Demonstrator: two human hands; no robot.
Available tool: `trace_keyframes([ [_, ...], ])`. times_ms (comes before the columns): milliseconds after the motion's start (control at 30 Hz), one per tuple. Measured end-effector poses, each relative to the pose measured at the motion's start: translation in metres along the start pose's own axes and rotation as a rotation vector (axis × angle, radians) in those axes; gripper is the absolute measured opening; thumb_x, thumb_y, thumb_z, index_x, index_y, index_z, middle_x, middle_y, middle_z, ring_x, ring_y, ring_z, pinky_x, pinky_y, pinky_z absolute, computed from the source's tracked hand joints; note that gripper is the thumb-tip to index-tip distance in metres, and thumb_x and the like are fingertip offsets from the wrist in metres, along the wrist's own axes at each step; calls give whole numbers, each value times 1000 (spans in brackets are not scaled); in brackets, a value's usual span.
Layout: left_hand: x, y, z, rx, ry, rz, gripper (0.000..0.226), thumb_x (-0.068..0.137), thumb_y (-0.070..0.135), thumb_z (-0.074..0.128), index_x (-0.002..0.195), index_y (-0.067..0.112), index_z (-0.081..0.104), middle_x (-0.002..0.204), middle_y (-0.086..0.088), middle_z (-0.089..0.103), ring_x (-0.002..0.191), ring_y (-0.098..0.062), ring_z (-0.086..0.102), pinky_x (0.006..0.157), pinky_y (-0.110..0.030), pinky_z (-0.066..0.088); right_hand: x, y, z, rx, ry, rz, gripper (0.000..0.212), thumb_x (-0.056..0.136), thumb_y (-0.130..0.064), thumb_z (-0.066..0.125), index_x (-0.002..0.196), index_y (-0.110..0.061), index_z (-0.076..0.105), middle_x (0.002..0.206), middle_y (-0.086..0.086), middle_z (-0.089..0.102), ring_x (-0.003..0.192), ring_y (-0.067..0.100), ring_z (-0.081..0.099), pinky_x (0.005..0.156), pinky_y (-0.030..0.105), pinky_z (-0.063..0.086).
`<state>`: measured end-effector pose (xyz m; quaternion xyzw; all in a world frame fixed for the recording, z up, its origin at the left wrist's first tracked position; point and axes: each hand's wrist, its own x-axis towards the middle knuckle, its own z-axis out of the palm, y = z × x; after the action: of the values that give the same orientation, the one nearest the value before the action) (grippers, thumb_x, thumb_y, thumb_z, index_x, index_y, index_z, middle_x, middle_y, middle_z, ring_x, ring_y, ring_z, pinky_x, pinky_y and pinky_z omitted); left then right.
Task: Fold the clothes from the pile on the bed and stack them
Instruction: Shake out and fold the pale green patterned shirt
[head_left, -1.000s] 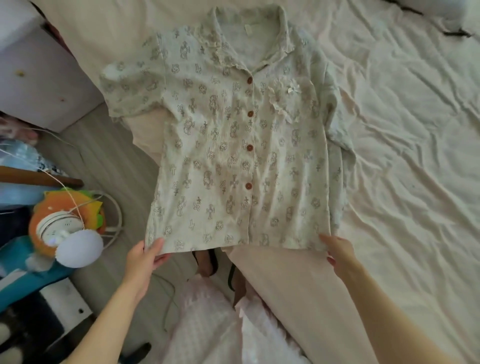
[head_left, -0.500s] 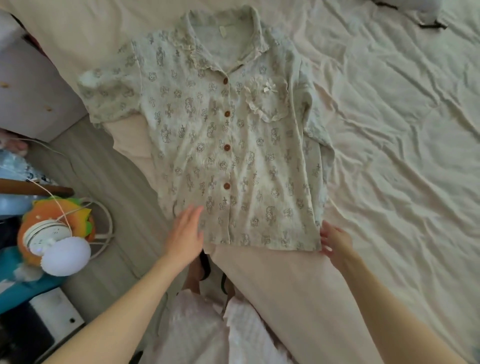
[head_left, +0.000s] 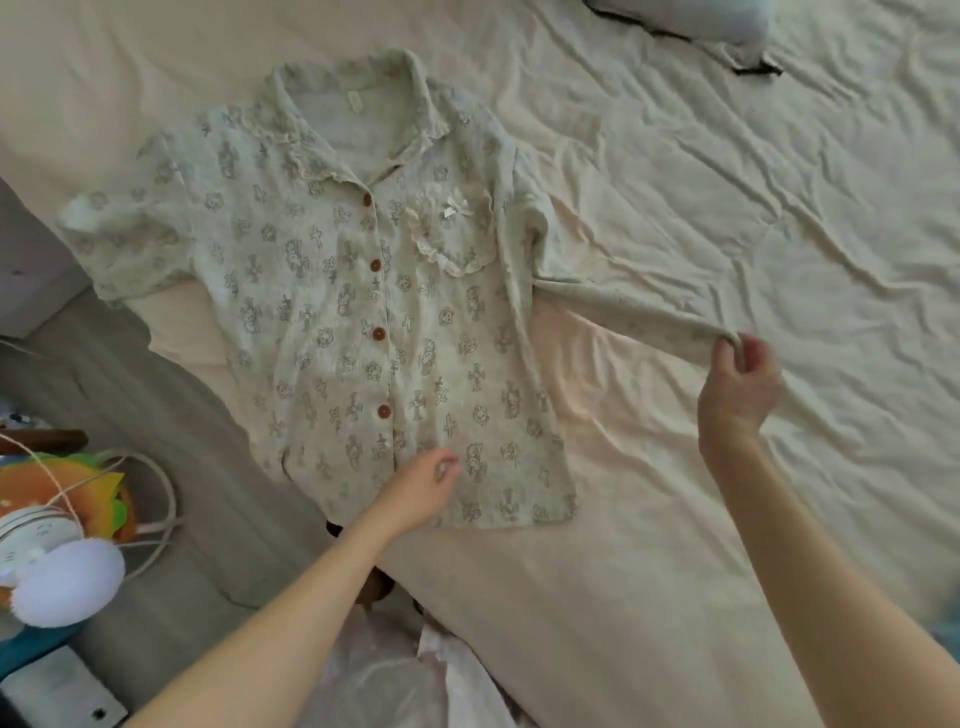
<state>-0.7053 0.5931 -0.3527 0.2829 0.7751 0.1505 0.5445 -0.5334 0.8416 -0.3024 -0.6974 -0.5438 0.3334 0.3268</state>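
One head view: printed shirt (head_left: 363, 322) lay flat, face-up on the bed (head_left: 727, 208). Right hand (head_left: 737, 384) pinched its sleeve cuff (head_left: 691, 332), drawn outward; left hand (head_left: 421, 488) rested relaxed near the hem. Fabric judged light, limp; best taken at cuffs, hem corners.

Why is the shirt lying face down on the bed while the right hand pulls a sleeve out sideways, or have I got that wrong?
One detail is off: the shirt lies face up, its buttons and pocket bow showing in the head view. The rest holds: it is on the bed, and the right hand pinches the sleeve, stretched out sideways.
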Motion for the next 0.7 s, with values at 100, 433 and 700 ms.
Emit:
trace_keyframes([
  [100,7,38,-21,-662,-17,-99,49,95,45,40,134,16,45,133,-2,52,116,-13,52,99,-33,43,-49,-18,11,-115,-229,-558,12,86,1,62,96,3,68,91,4,65,84,1,55,81,6,40],
  [433,33,53,-13,-249,28,-174,54,87,30,64,134,15,41,110,-3,59,90,-13,58,75,-25,43,-122,46,25,-378,-1036,-231,21,95,-21,55,106,-16,71,98,-2,73,92,14,67,81,24,48],
  [700,49,47,36,268,252,-45,81,80,42,69,143,16,25,136,-7,36,125,-23,37,101,-36,37,-91,47,45,35,-834,542,37,102,-37,33,114,-10,56,101,6,62,93,18,58,80,29,46],
])
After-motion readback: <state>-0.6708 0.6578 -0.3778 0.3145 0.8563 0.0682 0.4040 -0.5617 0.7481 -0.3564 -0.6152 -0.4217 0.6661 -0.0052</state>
